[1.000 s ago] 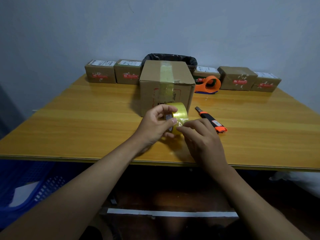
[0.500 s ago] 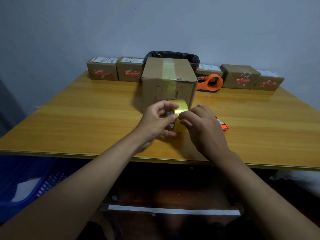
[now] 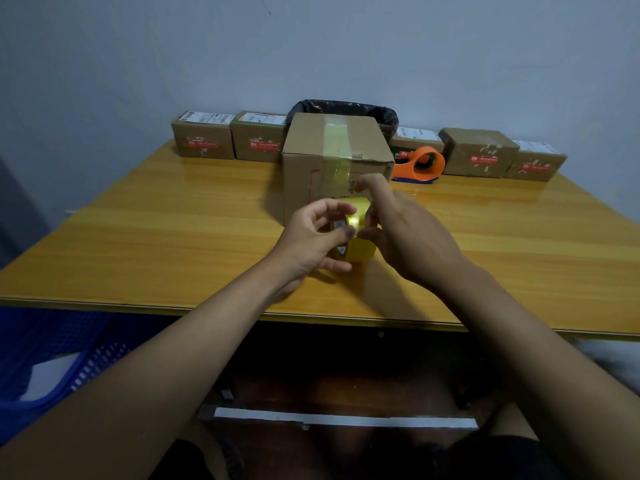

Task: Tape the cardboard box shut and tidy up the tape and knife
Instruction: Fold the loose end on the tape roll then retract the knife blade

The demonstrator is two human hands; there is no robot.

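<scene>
A brown cardboard box (image 3: 311, 157) stands in the middle of the wooden table (image 3: 138, 244), with a strip of clear tape running over its top and down its front. Just in front of it I hold a yellow tape roll (image 3: 360, 251) above the table. My left hand (image 3: 311, 237) grips the roll from the left, thumb on its inner rim. My right hand (image 3: 398, 233) wraps the roll's right side, its fingers on the roll's upper edge. The orange and black knife is hidden behind my right hand.
Several small labelled cardboard boxes (image 3: 204, 136) line the table's far edge. An orange tape dispenser (image 3: 420, 164) sits to the right of the big box. A black-lined bin (image 3: 346, 107) stands behind it. A blue basket (image 3: 52, 358) is below the table, left.
My right hand has moved up and forward over the roll's right side, covering the knife that lay beside it. The left hand keeps its grip on the roll.
</scene>
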